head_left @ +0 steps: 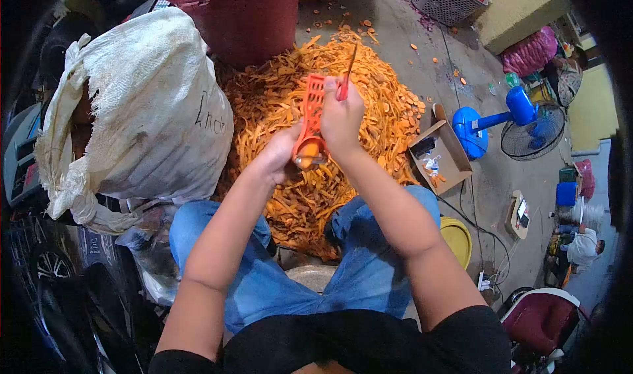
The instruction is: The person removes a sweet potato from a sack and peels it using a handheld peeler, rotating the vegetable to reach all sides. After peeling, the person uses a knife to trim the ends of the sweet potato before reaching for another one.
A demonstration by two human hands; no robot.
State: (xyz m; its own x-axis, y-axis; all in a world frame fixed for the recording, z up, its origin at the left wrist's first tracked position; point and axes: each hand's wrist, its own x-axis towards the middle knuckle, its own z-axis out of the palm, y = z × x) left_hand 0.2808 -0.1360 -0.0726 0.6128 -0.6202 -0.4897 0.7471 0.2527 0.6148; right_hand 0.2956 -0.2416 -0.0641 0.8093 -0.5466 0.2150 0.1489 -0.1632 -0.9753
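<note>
Over the heap of orange peelings [382, 103], my two hands meet close together. My left hand [283, 154] is closed around the lower part of an orange-red peeler [312, 107] with a perforated plastic handle. In the peeler's wide head, by its metal blade, shows a bright orange piece [306, 155] that looks like carrot. My right hand [343, 115] grips a knife [344, 87] by its red handle, blade pointing up and away from me. The right thumb rests against the upper part of the peeler. My left fingertips are hidden behind the peeler.
A large white sack [158, 110] stands at left, a dark red tub [237, 24] behind the heap. To the right are a cardboard box [455, 156], a blue fan [521, 120], cables and a yellow lid [456, 242]. A person [581, 250] sits at far right.
</note>
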